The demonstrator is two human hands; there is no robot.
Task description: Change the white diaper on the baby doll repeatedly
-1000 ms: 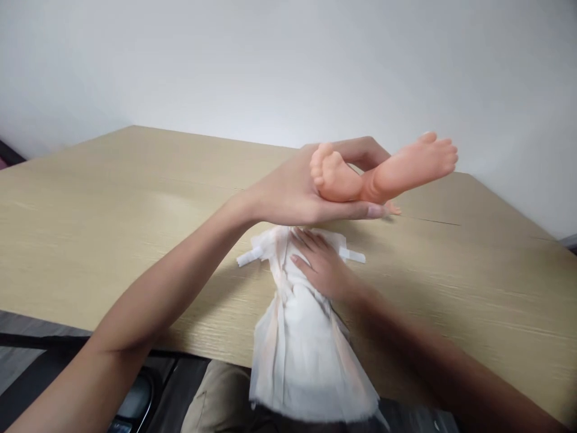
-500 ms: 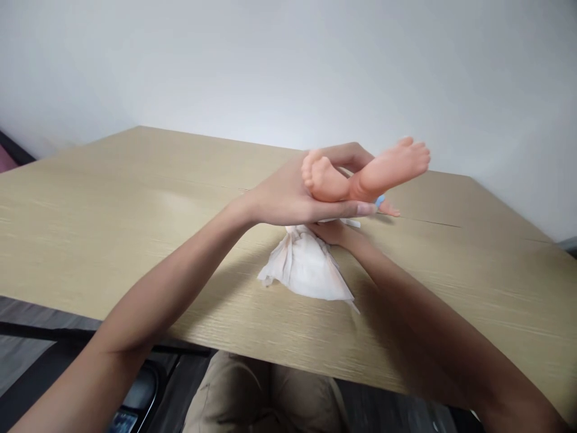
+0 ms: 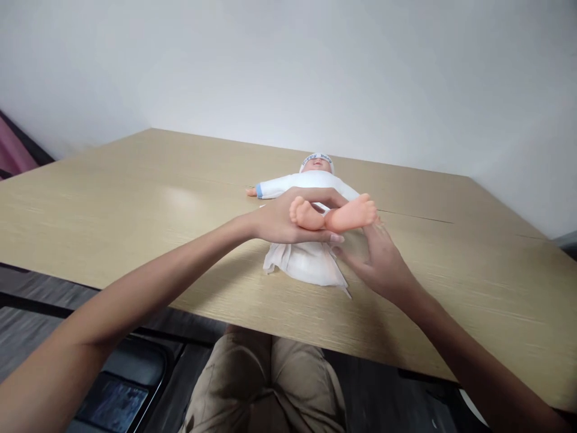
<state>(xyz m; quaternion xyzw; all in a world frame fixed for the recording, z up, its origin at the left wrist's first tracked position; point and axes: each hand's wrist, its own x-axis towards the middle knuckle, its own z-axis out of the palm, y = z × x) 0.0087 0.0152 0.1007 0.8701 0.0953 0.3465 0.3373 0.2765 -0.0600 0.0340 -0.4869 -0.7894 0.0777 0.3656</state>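
Note:
A baby doll (image 3: 311, 179) in a white top with blue cuffs and a printed white cap lies on its back, head away from me. My left hand (image 3: 282, 218) is wrapped round its lower legs and holds them up, the bare feet (image 3: 349, 214) pointing toward me. Below the legs, a white diaper (image 3: 306, 264) is spread on the table. My right hand (image 3: 383, 261) is beside the diaper's right side, thumb and fingers apart, just under the doll's foot; whether it touches the foot I cannot tell.
The light wooden table (image 3: 193, 162) reaches back to a pale wall (image 3: 288, 72). My knees (image 3: 265, 379) are under its front edge. A dark chair (image 3: 130, 373) stands below at left, and pink fabric (image 3: 15, 147) shows at the far left.
My left hand has lowered the doll's legs, so its head and top now show. My right hand has come out from under the legs and moved to the right.

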